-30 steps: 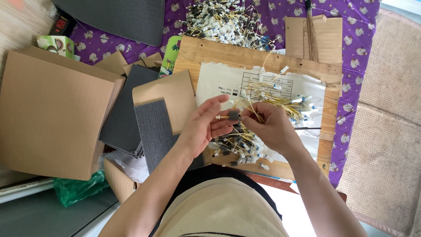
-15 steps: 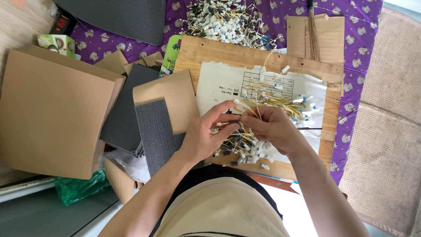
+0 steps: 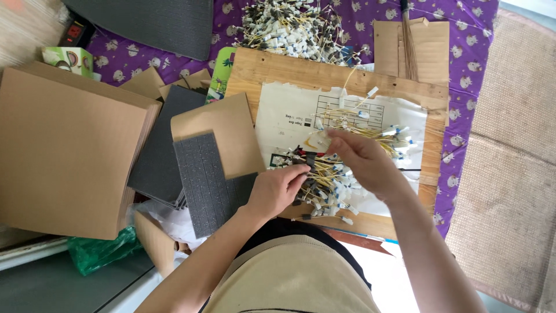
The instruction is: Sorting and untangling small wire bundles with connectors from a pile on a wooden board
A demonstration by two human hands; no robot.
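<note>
Hands separate since earlier: left hand [image 3: 277, 190] drops onto the near wire bundle [image 3: 324, 184], grip curled, clamped or not unclear. Right hand [image 3: 362, 162] grip pinches a white tag [image 3: 319, 141] above the wooden board [image 3: 278, 72]. Farther back, another wire pile [image 3: 292, 26].

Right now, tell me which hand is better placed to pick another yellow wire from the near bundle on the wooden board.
Left hand: its fingertips already touch the near bundle of yellow wires. The right hand hovers higher, pinching a pale tag.
</note>
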